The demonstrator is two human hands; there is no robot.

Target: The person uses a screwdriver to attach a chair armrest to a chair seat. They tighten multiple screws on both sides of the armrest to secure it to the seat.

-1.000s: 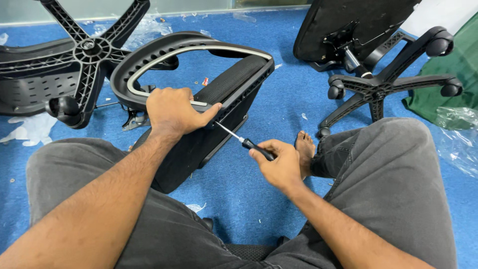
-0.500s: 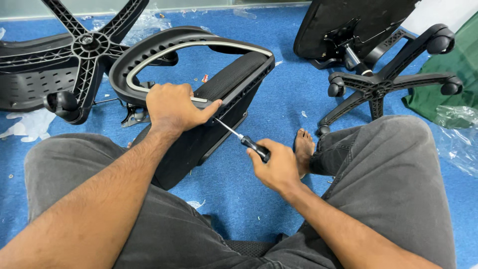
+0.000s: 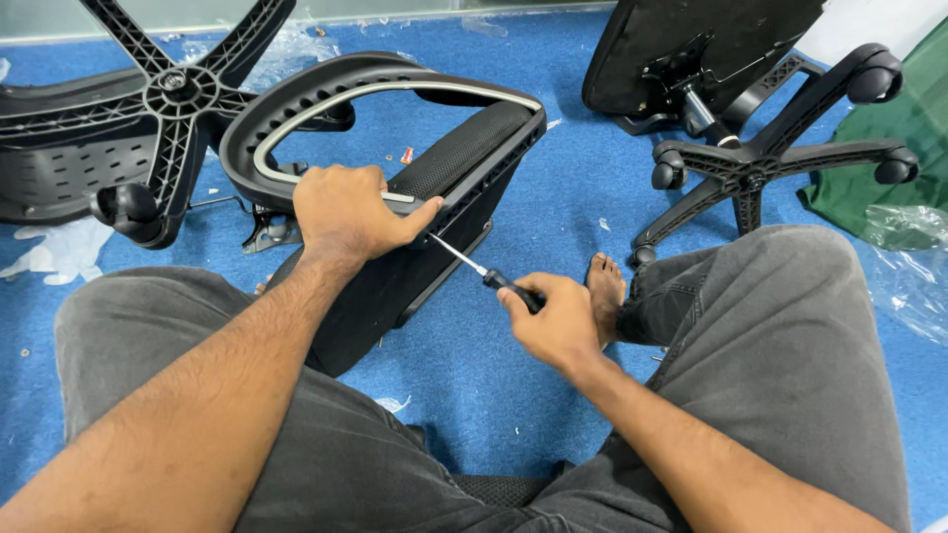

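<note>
Nearest: 2 knees in grey trousers [image 3: 790, 395], seated on blue carpet [image 3: 553, 188], a bare foot [image 3: 604, 286] tucked by the right thigh. Right hand [image 3: 553, 321] curled tight around the black handle of a screwdriver [image 3: 494, 279], fingers pressed together, shaft angled up-left with its tip at the edge of the chair armrest frame [image 3: 434, 188]. Compared with 1 second ago, handle drawn slightly lower and closer to the body, tip at the same spot: turning in place, probably, not repositioning. Left hand [image 3: 346, 212] clamped over the frame's upper rim, fingers wrapped, thumb stretched toward the tip. Beyond, 2 five-star wheeled bases [image 3: 750, 168], a seat back, scraps of clear plastic wrap [image 3: 908, 276].
</note>
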